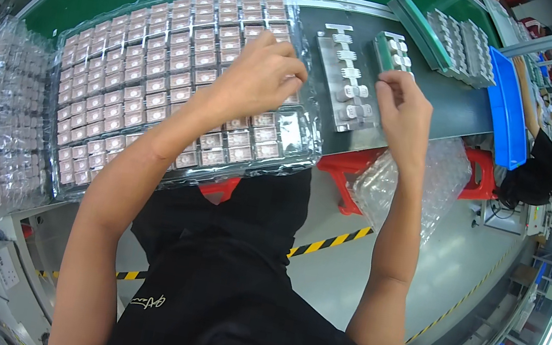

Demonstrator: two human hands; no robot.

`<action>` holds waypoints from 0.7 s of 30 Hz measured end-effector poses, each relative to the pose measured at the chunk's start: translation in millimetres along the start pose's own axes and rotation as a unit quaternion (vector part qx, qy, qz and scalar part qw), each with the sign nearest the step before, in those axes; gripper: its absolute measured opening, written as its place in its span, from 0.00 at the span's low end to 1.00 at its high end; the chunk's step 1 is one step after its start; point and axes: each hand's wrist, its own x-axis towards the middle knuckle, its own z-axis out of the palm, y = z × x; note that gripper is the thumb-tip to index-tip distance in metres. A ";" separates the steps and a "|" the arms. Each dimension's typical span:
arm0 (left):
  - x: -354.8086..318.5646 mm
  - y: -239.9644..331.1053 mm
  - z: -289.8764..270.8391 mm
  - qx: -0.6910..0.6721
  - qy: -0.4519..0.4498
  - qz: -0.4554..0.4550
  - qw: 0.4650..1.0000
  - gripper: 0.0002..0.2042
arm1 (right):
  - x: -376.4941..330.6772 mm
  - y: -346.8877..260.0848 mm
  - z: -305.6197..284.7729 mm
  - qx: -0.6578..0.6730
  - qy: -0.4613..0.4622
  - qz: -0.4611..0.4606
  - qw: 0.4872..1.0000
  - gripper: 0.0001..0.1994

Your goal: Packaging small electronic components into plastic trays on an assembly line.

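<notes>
Bright, even overhead lighting, white glare on the clear plastic tray [182, 75], soft shadow just beneath the tray's near edge, blown-out lamps far right of the tray, strong fisheye bending and black vignette toward the rim, centre sharp.

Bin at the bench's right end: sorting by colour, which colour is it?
Blue bin, clearest in the head view.

- The clear tray [71, 159] of small pink parts fills the desk's [443, 102] left half, leaving no bare surface there.
- The grey fixture [343, 85] stands just right of it, a narrow gap between.
- Bare dark desk lies right of the fixture, bounded by the blue bin [511, 118].
</notes>
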 end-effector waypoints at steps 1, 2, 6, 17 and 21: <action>4.7 5.6 5.4 0.000 -0.003 0.011 1.000 0.08 | 0.4 3.3 -9.0 -0.046 -0.001 0.032 0.998 0.10; 10.5 12.1 13.2 -0.002 -0.006 0.025 1.000 0.08 | -0.8 9.6 -14.8 -0.050 0.002 0.033 0.998 0.10; 35.6 37.1 45.8 0.002 0.030 0.057 0.998 0.07 | -8.2 35.3 -14.0 -0.013 -0.138 0.101 0.985 0.16; 42.9 24.1 54.2 0.008 0.033 0.053 0.998 0.06 | 12.9 52.5 8.9 0.040 -0.190 0.132 0.972 0.15; 11.4 17.3 15.0 -0.049 0.005 0.070 0.996 0.06 | 12.8 54.7 8.7 0.052 -0.167 0.139 0.975 0.17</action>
